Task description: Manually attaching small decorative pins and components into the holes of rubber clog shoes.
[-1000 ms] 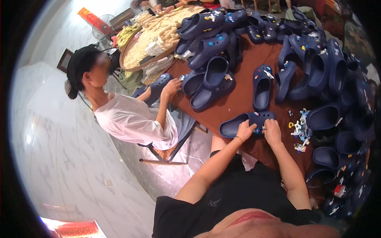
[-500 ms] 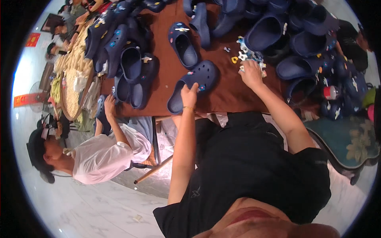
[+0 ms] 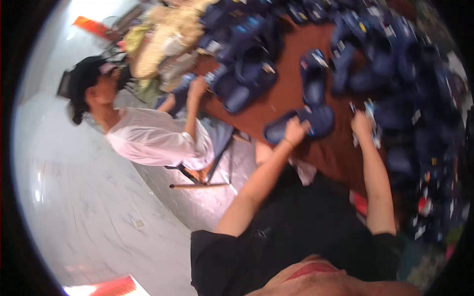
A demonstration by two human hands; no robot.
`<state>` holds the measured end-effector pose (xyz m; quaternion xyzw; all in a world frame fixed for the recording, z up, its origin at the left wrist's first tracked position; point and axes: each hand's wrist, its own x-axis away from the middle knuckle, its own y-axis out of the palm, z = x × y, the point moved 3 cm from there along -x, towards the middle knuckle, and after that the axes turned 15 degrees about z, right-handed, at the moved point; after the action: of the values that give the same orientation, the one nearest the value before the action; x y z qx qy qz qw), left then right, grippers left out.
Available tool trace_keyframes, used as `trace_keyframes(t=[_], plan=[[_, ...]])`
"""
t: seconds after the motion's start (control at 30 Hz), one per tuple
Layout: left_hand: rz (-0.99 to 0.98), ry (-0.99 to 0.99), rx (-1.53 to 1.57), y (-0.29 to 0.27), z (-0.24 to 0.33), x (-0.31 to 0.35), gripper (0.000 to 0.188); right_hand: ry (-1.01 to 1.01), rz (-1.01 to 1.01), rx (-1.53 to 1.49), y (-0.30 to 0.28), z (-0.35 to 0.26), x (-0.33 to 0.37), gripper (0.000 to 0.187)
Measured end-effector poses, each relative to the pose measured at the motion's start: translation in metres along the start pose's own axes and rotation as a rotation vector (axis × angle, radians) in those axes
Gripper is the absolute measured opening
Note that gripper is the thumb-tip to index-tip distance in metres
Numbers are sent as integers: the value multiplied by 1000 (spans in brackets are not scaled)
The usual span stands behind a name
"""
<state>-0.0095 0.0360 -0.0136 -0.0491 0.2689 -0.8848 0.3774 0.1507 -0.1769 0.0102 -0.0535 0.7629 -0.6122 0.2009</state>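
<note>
A navy clog (image 3: pixel 325 118) lies on its side across the brown tabletop, its toe to the right. My left hand (image 3: pixel 297 129) is closed around its edge, thumb over the opening. Small shoe charms (image 3: pixel 371 109) are heaped to the right, mostly white with some colour. Over that heap is my right hand (image 3: pixel 363 124), its fingers smeared by motion, so what they hold is unclear. A second navy clog (image 3: pixel 312 89) with charms on its top stands just beyond, touching or nearly touching the first.
Piles of navy clogs (image 3: pixel 414 93) crowd the right side, and more clogs (image 3: pixel 242 86) sit to the left. A person in a white shirt (image 3: pixel 158 135) sits at the left, hands on another clog. The brown cloth (image 3: pixel 276 111) covers the table; a woven tray (image 3: pixel 165 44) lies beyond.
The whole view has turned and blurred, shifting the table to the right. My left hand still grips the clog, and my right hand remains at the charm heap.
</note>
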Motion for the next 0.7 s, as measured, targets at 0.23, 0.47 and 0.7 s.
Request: trace_keyframes(t=[0.23,0.47,0.7], plan=[[-63,-151,212,-1,5,-10,22,155,-119,-859,29,-13,-1,18],[-33,-163,245,-4,-6,-11,21,-58,-87,-857,4,-76,0,17],[-29,-70,117,13,-6,7,32,-216,5,-559,14,-64,2,30]])
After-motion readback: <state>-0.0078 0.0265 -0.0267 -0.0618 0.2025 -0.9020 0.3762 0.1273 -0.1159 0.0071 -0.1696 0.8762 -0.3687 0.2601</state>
